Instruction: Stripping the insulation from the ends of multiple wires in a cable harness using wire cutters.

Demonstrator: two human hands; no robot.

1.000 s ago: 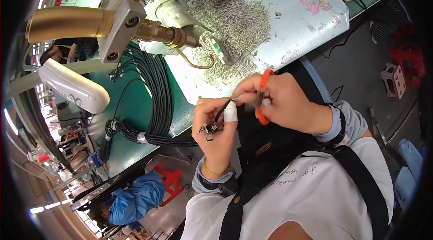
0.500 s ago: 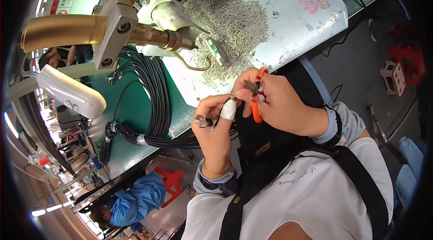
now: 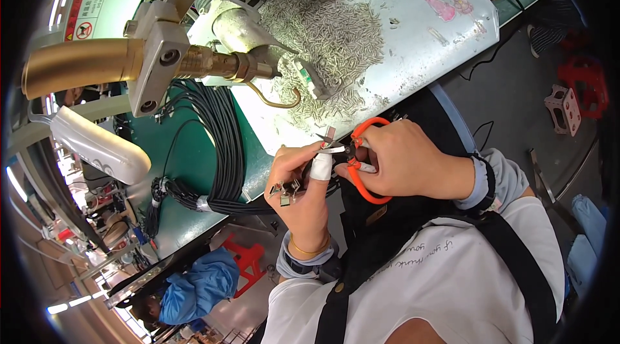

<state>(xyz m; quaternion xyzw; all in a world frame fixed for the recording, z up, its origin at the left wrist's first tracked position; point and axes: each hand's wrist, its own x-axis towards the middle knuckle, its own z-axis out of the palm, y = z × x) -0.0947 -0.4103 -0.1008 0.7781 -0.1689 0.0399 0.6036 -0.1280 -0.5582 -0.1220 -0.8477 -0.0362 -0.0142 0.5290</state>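
Note:
My right hand (image 3: 410, 160) is wrapped round orange-handled pliers (image 3: 369, 198). Their handles are spread and the short jaws stand apart, pointing left at my left fingertips. My left hand (image 3: 298, 211) pinches a tiny part between thumb and forefinger; the jaws partly hide it, and its kind is too small to make out. White wrapping (image 3: 321, 167) covers the left thumb's end. Several small shiny metal connector shells (image 3: 286, 197) are tucked in the curled fingers of that hand. Just above the jaws shows a small pinkish, flat piece (image 3: 330, 132).
Beyond my hands, many small metal pins (image 3: 345, 40) lie heaped on a pale metal plate (image 3: 413, 53). A machine with a brass-coloured tube (image 3: 84, 66) overhangs the left side. Coiled black cable (image 3: 223, 131) rests on the green bench. A person in blue (image 3: 200, 282) sits lower left.
The pliers' handles have opened wider and their jaws now show, spread apart. My right hand has shifted slightly down. The left hand has turned a little, showing more of the metal shells.

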